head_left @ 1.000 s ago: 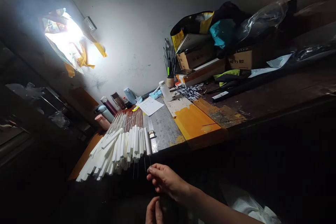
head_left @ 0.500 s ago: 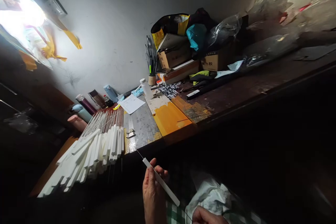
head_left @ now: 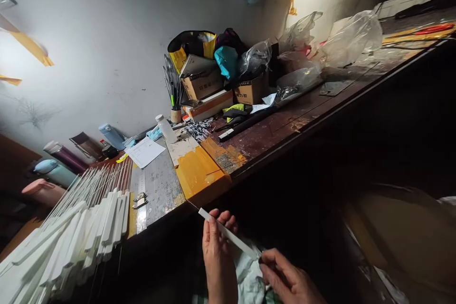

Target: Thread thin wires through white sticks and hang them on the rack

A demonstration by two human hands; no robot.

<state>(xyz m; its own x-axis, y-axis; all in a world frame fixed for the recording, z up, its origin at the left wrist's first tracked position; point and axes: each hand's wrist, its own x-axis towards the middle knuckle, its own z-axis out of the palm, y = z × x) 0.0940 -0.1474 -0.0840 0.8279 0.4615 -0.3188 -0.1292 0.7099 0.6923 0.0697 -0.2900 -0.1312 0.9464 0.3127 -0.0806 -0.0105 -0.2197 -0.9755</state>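
A slim white square bar (head_left: 233,237), which looks like foam, slants across in front of me below the table edge. My left hand (head_left: 219,247) is closed around its upper part, thumb on top. From the bar's far end a thin rod (head_left: 192,204) sticks out toward the table. My right hand (head_left: 285,273) pinches at the bar's near end, where a small dark bit of rod shows between the fingertips; the rest is hidden. Behind the hands lies pale crumpled cloth (head_left: 249,273). To the left, many similar white bars (head_left: 85,232) with thin rods lie piled on the table.
On the table are an orange-taped board (head_left: 199,171), a ruler (head_left: 141,199), a paper sheet (head_left: 145,152), a white-capped bottle (head_left: 166,129) and a heap of small black-and-white sticks (head_left: 197,129). Cardboard boxes (head_left: 203,84) and plastic bags (head_left: 302,76) stand behind; several drink flasks (head_left: 66,156) are at left.
The view has swung to the right. My right hand has come up along the rod to the bar's near end, where a gap with bare rod showed before. My left hand keeps its hold.
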